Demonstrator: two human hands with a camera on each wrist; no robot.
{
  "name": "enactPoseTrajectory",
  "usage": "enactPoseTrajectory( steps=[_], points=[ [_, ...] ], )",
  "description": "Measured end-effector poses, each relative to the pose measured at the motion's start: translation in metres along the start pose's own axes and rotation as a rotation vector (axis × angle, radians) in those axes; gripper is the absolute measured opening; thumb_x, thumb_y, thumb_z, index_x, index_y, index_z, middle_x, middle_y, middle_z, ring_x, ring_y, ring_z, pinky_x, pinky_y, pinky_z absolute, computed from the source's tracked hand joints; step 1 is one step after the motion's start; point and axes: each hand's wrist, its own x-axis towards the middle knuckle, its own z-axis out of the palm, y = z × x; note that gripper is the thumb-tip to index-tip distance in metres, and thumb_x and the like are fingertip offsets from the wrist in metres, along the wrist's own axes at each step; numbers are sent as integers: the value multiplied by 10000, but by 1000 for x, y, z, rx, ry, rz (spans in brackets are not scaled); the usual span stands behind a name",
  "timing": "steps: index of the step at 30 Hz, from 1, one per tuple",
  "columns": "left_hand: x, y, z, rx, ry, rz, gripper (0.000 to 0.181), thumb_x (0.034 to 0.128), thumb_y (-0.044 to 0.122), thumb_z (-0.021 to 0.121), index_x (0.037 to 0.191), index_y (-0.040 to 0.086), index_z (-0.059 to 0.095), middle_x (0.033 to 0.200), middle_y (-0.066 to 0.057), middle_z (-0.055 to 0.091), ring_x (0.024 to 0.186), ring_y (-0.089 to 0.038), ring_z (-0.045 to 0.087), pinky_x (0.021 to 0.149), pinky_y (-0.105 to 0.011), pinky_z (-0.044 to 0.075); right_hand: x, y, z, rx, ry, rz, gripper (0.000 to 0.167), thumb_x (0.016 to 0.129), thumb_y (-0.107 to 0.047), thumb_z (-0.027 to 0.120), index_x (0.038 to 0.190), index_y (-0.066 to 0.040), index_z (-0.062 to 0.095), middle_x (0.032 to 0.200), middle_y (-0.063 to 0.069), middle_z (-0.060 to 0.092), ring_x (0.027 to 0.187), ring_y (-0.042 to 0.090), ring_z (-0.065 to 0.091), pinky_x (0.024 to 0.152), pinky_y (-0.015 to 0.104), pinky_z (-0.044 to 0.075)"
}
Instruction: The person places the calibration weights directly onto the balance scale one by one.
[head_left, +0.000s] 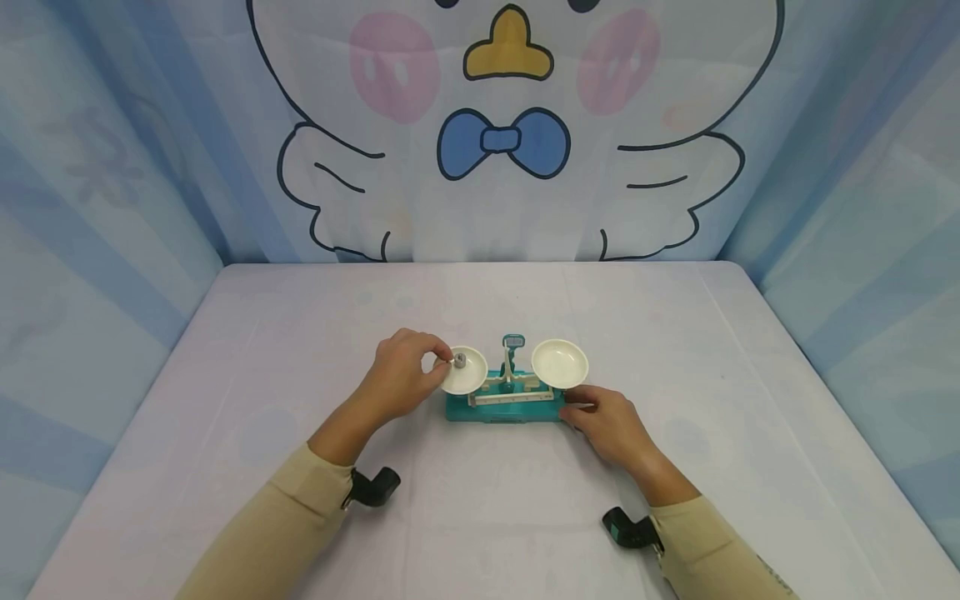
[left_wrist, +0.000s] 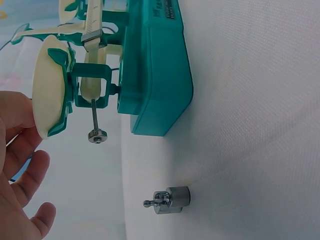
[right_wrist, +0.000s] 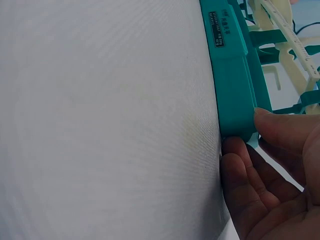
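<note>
A teal balance scale [head_left: 504, 410] with two cream pans stands on the table. Over its left pan [head_left: 467, 381], my left hand [head_left: 401, 372] pinches the knob of a small metal weight [head_left: 460, 360] between thumb and index finger. The left wrist view has the pan [left_wrist: 47, 85] hiding those fingertips and that weight. My right hand [head_left: 611, 423] grips the right end of the teal base [right_wrist: 232, 95], thumb on its upper edge and fingers against the end. Nothing lies in the right pan [head_left: 559, 364].
More metal weights [left_wrist: 172, 199] stand close together on the table beyond the scale's left end; the head view does not show them. A white cloth [head_left: 480, 517] covers the table. Printed curtains [head_left: 502, 208] hang at the back and both sides.
</note>
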Motion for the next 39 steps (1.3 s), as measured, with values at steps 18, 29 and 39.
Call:
enactPoseTrajectory(
  steps=[18, 29, 39],
  points=[
    [-7, -9, -12, -101, 4, -52, 241, 918, 179, 726, 1139, 85, 713, 1160, -88, 668, 1156, -283, 551, 981, -495, 479, 3, 0, -1, -1, -4, 7, 360, 942, -157, 653, 1250, 30, 656, 1226, 176, 672, 1085, 327, 660, 835, 430, 559],
    [-22, -32, -15, -115, -11, -72, 273, 922, 185, 717, 1175, 86, 694, 1166, -117, 651, 1130, -309, 583, 962, -528, 483, 2, 2, 0, 1, -5, 17, 367, 937, -158, 658, 1252, 31, 653, 1233, 180, 668, 1094, 340, 655, 847, 445, 555],
    [-28, -48, -11, -123, -57, -153, 242, 937, 150, 681, 1168, 79, 697, 1197, -131, 644, 1162, -335, 569, 985, -551, 462, 2, 2, 0, -3, -5, 18, 367, 937, -151, 657, 1256, 31, 651, 1239, 183, 664, 1103, 345, 650, 849, 447, 555]
  ],
)
